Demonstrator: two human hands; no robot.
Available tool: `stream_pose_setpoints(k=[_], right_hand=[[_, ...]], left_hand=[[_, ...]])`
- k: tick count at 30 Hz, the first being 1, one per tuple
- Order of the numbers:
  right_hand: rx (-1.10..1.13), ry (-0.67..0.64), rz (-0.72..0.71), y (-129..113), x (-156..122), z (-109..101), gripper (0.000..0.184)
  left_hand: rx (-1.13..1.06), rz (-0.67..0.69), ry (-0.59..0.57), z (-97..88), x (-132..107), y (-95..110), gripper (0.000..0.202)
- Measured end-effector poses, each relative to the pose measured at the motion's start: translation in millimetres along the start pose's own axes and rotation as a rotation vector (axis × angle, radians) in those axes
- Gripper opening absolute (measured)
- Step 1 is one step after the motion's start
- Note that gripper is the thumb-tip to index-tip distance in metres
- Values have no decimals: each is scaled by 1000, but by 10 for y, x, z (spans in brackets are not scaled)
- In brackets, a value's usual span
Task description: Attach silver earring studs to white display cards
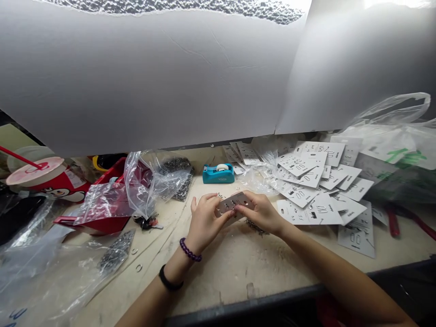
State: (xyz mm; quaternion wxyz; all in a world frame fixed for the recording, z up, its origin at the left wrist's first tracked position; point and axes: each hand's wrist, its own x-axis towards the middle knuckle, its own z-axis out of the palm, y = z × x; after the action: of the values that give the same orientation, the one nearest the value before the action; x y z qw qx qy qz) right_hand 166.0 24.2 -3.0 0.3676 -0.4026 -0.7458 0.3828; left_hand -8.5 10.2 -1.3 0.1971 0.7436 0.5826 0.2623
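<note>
Both hands meet over the middle of the worn table (225, 268) and hold one small white punched card (234, 202). My left hand (203, 222) pinches the card's left end with thumb and fingers; a purple bead bracelet and a black band sit on that wrist. My right hand (261, 211) grips the card's right end, fingers curled over it. A little heap of small metal pieces (255, 225) lies just under my right hand.
A spread pile of similar white cards (316, 186) covers the table's right. A teal tape dispenser (218, 173) stands behind the hands. A red tray (105, 204) under clear plastic bags (150, 179), a red cup (47, 181) with lid, and loose metal rings lie left. White board stands behind.
</note>
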Motion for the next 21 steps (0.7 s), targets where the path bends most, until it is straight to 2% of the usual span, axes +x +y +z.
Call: stream_pose_setpoints(k=[5, 8, 10, 13, 17, 21], right_hand=[[13, 57, -14, 2, -19, 68, 15], [105, 95, 11, -6, -21, 61, 28], [217, 113, 28, -8, -13, 29, 39], [369, 148, 42, 0, 11, -26, 45], [391, 247, 121, 19, 43, -48, 35], [423, 191, 172, 29, 57, -15, 32]], left_hand=[[-59, 14, 25, -21, -13, 50, 19], [-108, 9, 8, -57, -9, 62, 19], [-205, -2, -45, -83, 1, 50, 22], [-467, -115, -134, -110, 22, 9, 30], [-757, -280, -173, -106, 51, -56, 40], [-920, -372, -233, -74, 60, -88, 41]])
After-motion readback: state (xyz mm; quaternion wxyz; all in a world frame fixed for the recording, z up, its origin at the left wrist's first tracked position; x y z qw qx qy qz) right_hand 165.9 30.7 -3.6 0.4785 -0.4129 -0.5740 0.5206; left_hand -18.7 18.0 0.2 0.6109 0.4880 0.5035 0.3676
